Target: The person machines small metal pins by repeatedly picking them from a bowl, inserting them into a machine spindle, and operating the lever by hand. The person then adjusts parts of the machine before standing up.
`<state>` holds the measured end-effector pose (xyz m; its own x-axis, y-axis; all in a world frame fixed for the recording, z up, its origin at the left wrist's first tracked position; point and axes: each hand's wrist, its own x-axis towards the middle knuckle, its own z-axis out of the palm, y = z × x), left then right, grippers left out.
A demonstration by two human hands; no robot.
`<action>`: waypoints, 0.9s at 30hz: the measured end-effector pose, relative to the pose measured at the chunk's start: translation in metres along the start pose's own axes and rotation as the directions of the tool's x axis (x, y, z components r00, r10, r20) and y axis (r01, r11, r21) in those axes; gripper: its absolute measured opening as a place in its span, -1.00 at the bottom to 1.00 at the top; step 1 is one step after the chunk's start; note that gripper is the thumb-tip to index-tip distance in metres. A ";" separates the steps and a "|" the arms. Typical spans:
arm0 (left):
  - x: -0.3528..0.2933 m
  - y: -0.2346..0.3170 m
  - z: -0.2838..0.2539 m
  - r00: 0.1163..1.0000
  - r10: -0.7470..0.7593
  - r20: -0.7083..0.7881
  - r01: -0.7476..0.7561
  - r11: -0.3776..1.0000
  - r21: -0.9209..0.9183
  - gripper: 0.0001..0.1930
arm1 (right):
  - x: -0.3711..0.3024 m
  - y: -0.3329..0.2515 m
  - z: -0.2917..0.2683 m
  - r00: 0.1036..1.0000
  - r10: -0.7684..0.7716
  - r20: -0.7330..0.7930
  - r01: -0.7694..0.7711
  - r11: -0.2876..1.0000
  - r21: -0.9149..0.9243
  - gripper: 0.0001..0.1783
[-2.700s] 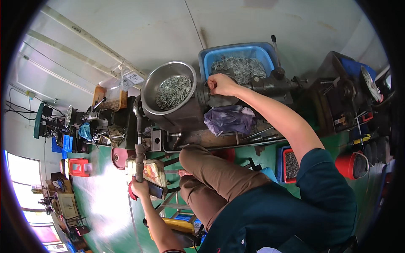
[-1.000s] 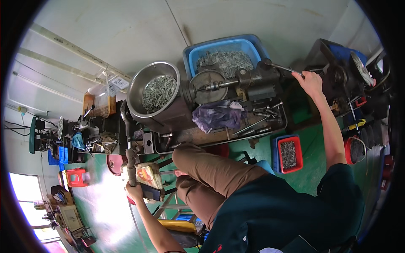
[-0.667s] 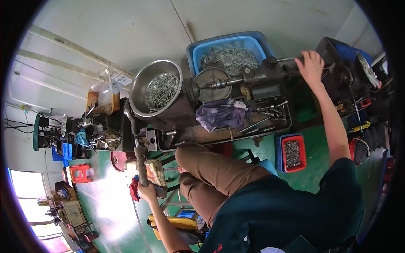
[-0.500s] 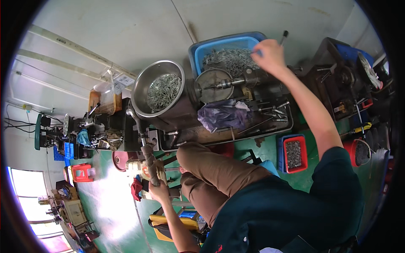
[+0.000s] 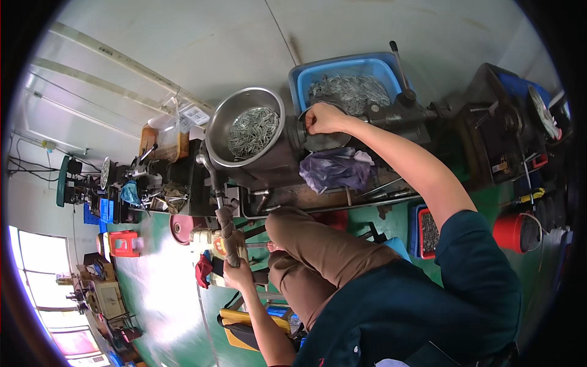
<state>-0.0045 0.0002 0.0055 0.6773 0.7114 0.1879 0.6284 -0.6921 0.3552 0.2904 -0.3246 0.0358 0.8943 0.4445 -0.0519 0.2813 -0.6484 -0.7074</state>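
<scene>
My left hand [image 5: 237,275] is wrapped round the cloth-bound end of a long lever handle [image 5: 226,229], which rises to the machine's left side. My right hand [image 5: 324,118] is at the spindle end of the small lathe-like machine [image 5: 263,174], fingers pinched together; whatever they hold is hidden. Just left of it, a steel bowl [image 5: 219,119] on top of the machine holds many thin metal pins [image 5: 254,131]. Right of my right hand is the tailstock [image 5: 391,115], its black-knobbed lever [image 5: 400,68] pointing up. A purple rag [image 5: 333,171] lies below my right wrist.
Behind the machine stands a blue basket [image 5: 299,79] with more metal pins. Tools lie in the machine's tray [image 5: 293,203]. Another machine [image 5: 489,134] is at the right. On the green floor are a red bin [image 5: 428,231] of small parts and a red bucket [image 5: 512,232].
My right hand has come left and down from beside the tailstock lever to the spindle. That lever now leans left. My left hand still grips the long handle; the whole view has shifted slightly.
</scene>
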 end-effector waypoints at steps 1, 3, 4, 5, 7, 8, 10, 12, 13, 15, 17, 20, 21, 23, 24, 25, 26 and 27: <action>0.000 0.000 0.000 1.000 -0.006 -0.006 0.006 1.000 -0.003 -0.75 | 0.000 -0.002 -0.002 1.000 -0.008 0.001 0.008 1.000 -0.004 -0.85; -0.002 0.000 0.000 1.000 0.004 0.002 -0.004 0.999 -0.048 -0.75 | -0.003 -0.006 -0.005 1.000 0.013 0.001 -0.013 0.991 -0.134 -0.81; -0.002 0.000 -0.001 1.000 -0.004 -0.006 0.004 0.999 -0.050 -0.75 | -0.001 -0.004 -0.010 0.999 -0.017 0.035 0.025 0.976 -0.218 -0.77; -0.003 0.002 -0.001 1.000 -0.016 -0.002 0.016 0.999 -0.028 -0.75 | -0.001 -0.005 -0.021 0.997 0.015 0.076 0.003 0.973 -0.231 -0.76; -0.002 0.003 -0.001 0.999 -0.036 -0.003 0.036 0.999 -0.008 -0.76 | 0.001 -0.013 -0.038 0.977 0.200 -0.075 -0.213 0.879 -0.426 -0.76; -0.002 0.006 -0.001 0.999 -0.032 -0.002 0.032 0.999 -0.009 -0.76 | 0.001 -0.012 -0.046 0.961 0.113 -0.253 -0.245 0.772 -0.586 -0.78; -0.001 0.006 -0.002 0.999 -0.036 -0.008 0.036 0.999 -0.010 -0.76 | 0.001 -0.023 -0.054 0.861 -0.164 -0.482 -0.282 0.634 -0.720 -0.86; -0.001 0.006 -0.003 0.999 -0.047 0.002 0.047 0.999 -0.008 -0.76 | 0.012 -0.047 -0.055 0.826 -0.262 -0.499 -0.157 0.744 -0.649 -0.88; -0.001 0.005 -0.002 0.999 -0.049 0.003 0.049 0.999 -0.009 -0.76 | 0.020 -0.060 -0.052 0.778 -0.340 -0.528 -0.024 0.824 -0.566 -0.90; 0.000 0.001 0.000 0.999 -0.050 -0.006 0.050 0.999 -0.020 -0.75 | 0.034 -0.089 -0.038 0.789 -0.475 -0.390 0.208 0.804 -0.557 -0.94; 0.001 0.001 0.001 0.999 -0.048 0.005 0.048 0.999 -0.013 -0.74 | 0.048 -0.109 -0.023 0.875 -0.465 -0.130 0.334 0.778 -0.532 -0.92; 0.001 0.001 0.002 0.999 -0.048 0.016 0.048 0.999 0.009 -0.73 | 0.056 -0.118 -0.003 0.844 -0.528 0.093 0.483 0.675 -0.558 -0.92; 0.000 0.000 0.001 0.999 -0.049 0.020 0.048 0.999 0.023 -0.72 | 0.058 -0.121 -0.001 0.842 -0.531 0.093 0.486 0.674 -0.557 -0.92; 0.000 0.001 0.001 0.999 -0.048 0.012 0.048 0.998 0.033 -0.72 | 0.062 -0.124 0.003 0.863 -0.476 0.169 0.482 0.675 -0.559 -0.87; 0.000 0.001 0.000 0.999 -0.045 0.008 0.045 0.998 0.043 -0.71 | 0.065 -0.125 0.004 0.865 -0.477 0.157 0.476 0.678 -0.561 -0.88; 0.000 0.001 0.001 0.999 -0.047 0.005 0.046 0.998 0.043 -0.71 | 0.066 -0.125 0.004 0.863 -0.479 0.157 0.478 0.677 -0.560 -0.88; 0.001 -0.001 0.004 0.999 -0.048 0.003 0.047 0.998 0.043 -0.71 | 0.068 -0.125 0.005 0.874 -0.464 0.146 0.463 0.701 -0.543 -0.88; 0.001 -0.001 0.004 0.999 -0.047 -0.002 0.047 0.998 0.043 -0.71 | 0.069 -0.125 0.005 0.883 -0.449 0.133 0.447 0.725 -0.524 -0.89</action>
<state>-0.0031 0.0010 0.0014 0.6463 0.7433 0.1723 0.6753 -0.6624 0.3244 0.3153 -0.2099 0.1175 0.6174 0.7662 0.1784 0.7864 -0.5950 -0.1662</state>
